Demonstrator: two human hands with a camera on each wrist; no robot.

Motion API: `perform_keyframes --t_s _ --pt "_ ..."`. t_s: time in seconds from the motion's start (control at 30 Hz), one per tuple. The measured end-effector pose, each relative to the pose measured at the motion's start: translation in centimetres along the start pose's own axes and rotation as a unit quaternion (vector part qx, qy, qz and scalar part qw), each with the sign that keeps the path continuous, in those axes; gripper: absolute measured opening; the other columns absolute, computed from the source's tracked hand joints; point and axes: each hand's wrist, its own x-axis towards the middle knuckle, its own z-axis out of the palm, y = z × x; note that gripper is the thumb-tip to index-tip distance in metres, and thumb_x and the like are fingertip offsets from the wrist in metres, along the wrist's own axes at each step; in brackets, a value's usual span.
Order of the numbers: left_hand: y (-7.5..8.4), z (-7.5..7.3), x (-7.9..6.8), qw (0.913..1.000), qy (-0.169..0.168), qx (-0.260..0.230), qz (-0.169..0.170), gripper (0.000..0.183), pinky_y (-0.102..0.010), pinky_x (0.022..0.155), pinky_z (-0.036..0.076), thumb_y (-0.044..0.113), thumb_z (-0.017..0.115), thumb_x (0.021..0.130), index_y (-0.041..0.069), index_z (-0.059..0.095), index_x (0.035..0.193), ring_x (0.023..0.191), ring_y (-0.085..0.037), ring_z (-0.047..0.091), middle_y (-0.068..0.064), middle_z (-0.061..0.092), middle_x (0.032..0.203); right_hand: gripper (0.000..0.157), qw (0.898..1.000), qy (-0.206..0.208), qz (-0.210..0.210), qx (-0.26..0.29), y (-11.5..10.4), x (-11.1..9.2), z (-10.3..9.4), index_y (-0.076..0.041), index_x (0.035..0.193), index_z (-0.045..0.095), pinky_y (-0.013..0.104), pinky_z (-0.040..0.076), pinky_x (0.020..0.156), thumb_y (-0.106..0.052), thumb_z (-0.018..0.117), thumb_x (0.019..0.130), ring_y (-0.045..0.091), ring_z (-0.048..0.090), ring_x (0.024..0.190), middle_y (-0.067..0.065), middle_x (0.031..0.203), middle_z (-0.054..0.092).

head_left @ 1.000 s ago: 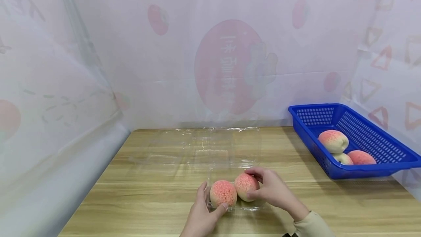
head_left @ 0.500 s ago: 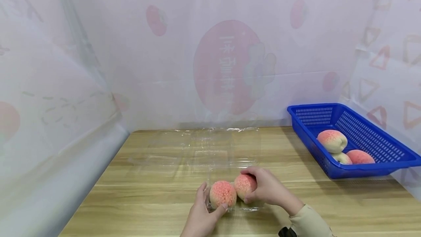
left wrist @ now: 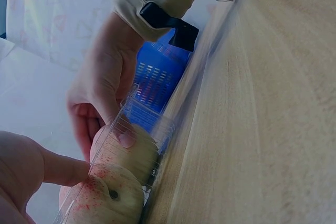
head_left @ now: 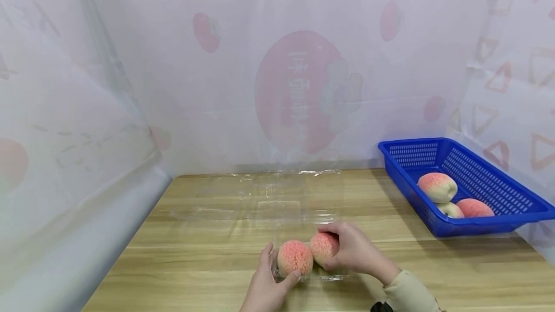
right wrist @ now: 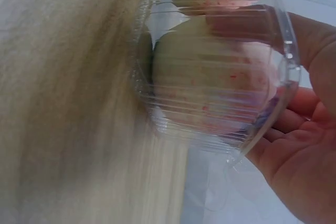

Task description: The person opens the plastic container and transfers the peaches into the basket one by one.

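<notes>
In the head view a clear plastic clamshell box [head_left: 333, 278] stands near the table's front, its transparent lid spread out behind it. Two pink-and-cream peaches sit side by side in it, a left peach [head_left: 295, 256] and a right peach [head_left: 324, 247]. My left hand [head_left: 268, 283] holds the box's left end, thumb at the front rim by the left peach and fingers along the side. My right hand [head_left: 353, 253] grips the right peach from the right, thumb in front and inside the box wall. Its palm and curled fingers show in the right wrist view.
A blue plastic basket [head_left: 466, 227] stands at the right with several peaches, one of them an upper peach [head_left: 438, 187]. More clear plastic packaging [head_left: 217, 201] lies at the back left of the wooden table [head_left: 195, 273]. Printed cloth [head_left: 173, 61] hangs around the table.
My right hand has shifted slightly left over the right peach and wraps further round it. My left hand and the box hold their place; the head view has tilted slightly.
</notes>
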Motion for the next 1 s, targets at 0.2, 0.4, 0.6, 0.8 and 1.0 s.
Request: perform_keyframes --t_s 0.2,0.4,0.6,0.8,1.0 --pt "-0.2 0.0 0.0 0.9998 -0.014 -0.009 0.007 0.100 -0.056 0.097 0.024 0.038 0.071 0.074 -0.007 0.008 0.137 0.120 -0.043 0.031 -0.032 0.027 0.135 0.066 1.000 0.004 0.012 0.021 0.3 -0.4 0.1 -0.008 0.109 0.062 0.024 0.048 0.070 -0.019 0.084 0.048 0.008 0.055 0.086 -0.003 0.101 0.060" --pt "-0.3 0.2 -0.2 0.9995 0.003 0.013 0.030 0.097 -0.055 0.095 0.027 0.039 0.070 0.074 -0.008 0.012 0.135 0.117 -0.042 0.036 -0.031 0.032 0.132 0.068 0.999 0.014 0.006 0.034 0.6 -0.9 -0.1 -0.007 0.110 0.062 0.023 0.048 0.074 -0.018 0.084 0.047 0.010 0.056 0.091 -0.002 0.104 0.060" --pt "-0.3 0.1 -0.2 0.9994 0.002 -0.003 0.034 0.098 -0.058 0.095 0.024 0.040 0.071 0.073 -0.009 0.012 0.135 0.118 -0.042 0.036 -0.031 0.033 0.132 0.065 0.993 0.028 0.006 0.112 0.9 -1.0 -0.7 -0.013 0.110 0.061 0.026 0.048 0.078 -0.016 0.086 0.050 0.012 0.056 0.098 -0.003 0.106 0.061" --pt "-0.3 0.0 -0.1 0.9997 0.005 0.004 0.023 0.099 -0.056 0.095 0.026 0.041 0.071 0.073 -0.007 0.012 0.136 0.118 -0.042 0.034 -0.032 0.030 0.133 0.064 0.976 0.041 0.008 0.213 -0.1 -0.9 -1.7 -0.009 0.112 0.060 0.030 0.047 0.083 -0.009 0.086 0.053 0.017 0.056 0.100 0.002 0.108 0.061" --pt "-0.5 0.0 -0.2 0.9993 0.008 0.012 0.036 0.098 -0.058 0.093 0.028 0.042 0.070 0.073 -0.006 0.012 0.137 0.116 -0.046 0.035 -0.034 0.028 0.132 0.065 0.970 0.042 0.031 0.239 -2.4 -1.1 -3.3 0.000 0.114 0.057 0.027 0.046 0.083 -0.007 0.084 0.056 0.024 0.056 0.101 0.011 0.110 0.059"
